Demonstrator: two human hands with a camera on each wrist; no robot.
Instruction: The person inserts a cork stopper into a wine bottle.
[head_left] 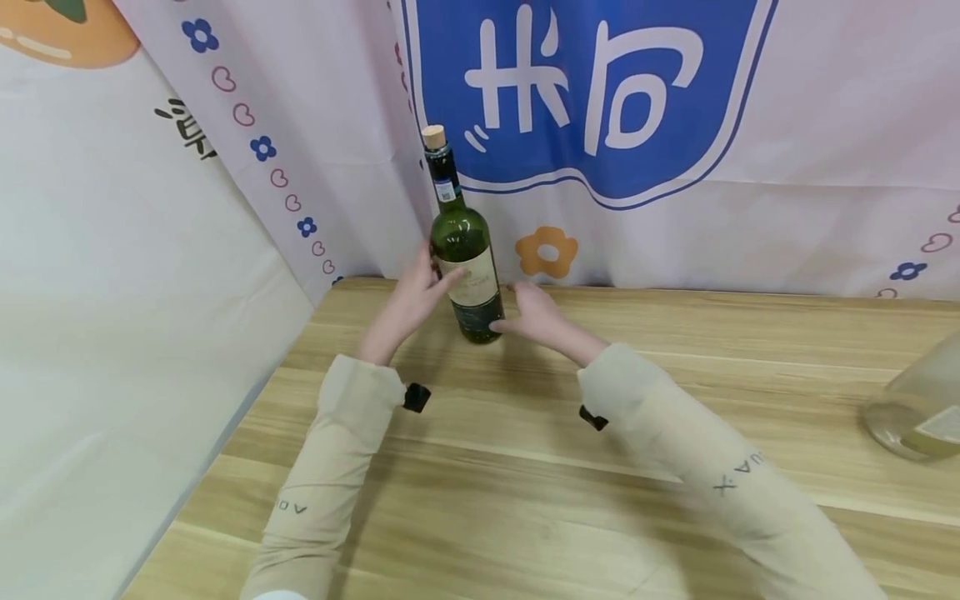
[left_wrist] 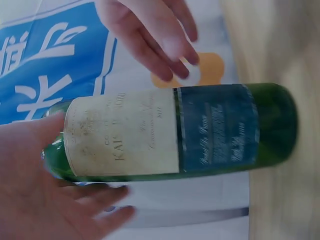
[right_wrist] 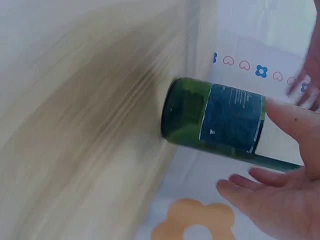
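A dark green wine bottle [head_left: 459,237] with a cork [head_left: 433,137] in its mouth stands near the table's back edge, leaning slightly left in the head view. It bears a cream label [left_wrist: 125,135] and a dark blue label [left_wrist: 218,127] below that. My left hand [head_left: 417,292] is at the bottle's left side, thumb over the cream label and loosely extended fingers beside the glass. On the right, lower down, my right hand [head_left: 536,315] has its thumb at the bottle. Its fingers [right_wrist: 245,187] are spread and apart from the glass.
A clear bottle [head_left: 918,408] with a pale label stands at the table's right side. Behind the wooden table [head_left: 525,517] hangs a printed cloth [head_left: 825,125] with a blue sign. White cloth [head_left: 135,333] hangs along the left edge.
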